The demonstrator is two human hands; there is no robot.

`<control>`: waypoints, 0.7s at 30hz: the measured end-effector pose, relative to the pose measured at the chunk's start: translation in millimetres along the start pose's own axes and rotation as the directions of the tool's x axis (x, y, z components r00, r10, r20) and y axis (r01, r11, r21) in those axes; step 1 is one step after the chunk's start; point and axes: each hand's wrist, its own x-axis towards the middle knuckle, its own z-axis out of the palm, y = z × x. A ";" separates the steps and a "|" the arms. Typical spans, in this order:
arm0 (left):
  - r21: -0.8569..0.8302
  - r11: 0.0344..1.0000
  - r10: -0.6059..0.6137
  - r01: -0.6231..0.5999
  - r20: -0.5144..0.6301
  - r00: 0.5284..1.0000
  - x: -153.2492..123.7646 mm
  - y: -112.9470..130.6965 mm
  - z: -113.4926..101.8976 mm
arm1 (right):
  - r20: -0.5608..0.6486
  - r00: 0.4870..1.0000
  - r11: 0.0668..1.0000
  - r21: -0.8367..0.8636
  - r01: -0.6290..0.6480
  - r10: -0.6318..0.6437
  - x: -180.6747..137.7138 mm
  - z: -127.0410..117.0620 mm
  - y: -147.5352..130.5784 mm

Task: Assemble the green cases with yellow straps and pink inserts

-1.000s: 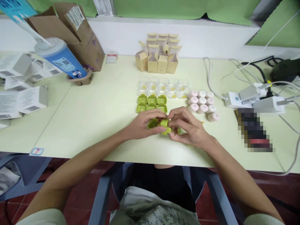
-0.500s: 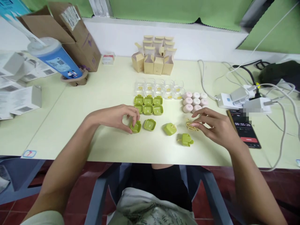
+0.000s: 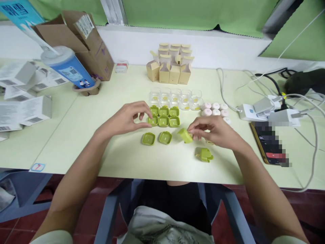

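Observation:
My right hand (image 3: 209, 130) pinches a small green plastic cup-like piece (image 3: 185, 135), tilted and held just over the table. Partly behind that hand lies a yellowish cord (image 3: 209, 142). Nearer to me rests another green piece with a short cord (image 3: 205, 155). My left hand (image 3: 137, 117), thumb and fingers apart, hovers at the left end of two rows of green trays (image 3: 164, 121); whether a fingertip touches one I cannot tell. Two single green trays, a left one (image 3: 148, 139) and a right one (image 3: 165, 138), stand in front of those rows.
Clear plastic cups (image 3: 175, 98) stand behind the trays, pale pink round pieces (image 3: 215, 112) to the right. Small open cardboard boxes (image 3: 174, 73) are at the wall. A phone (image 3: 266, 144), a power strip (image 3: 248, 112) and cables occupy the right. A blue cup (image 3: 76, 73) and white boxes (image 3: 35, 112) are left.
My right hand has moved left from the cord and lifted a green piece. My left hand has let go of the left single tray and risen toward the rows.

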 end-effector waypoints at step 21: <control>0.152 0.918 0.395 -0.365 -0.294 0.870 37.4 36.5 64.1 | -0.321 0.941 0.735 0.663 0.142 0.108 5.2 39.8 12.4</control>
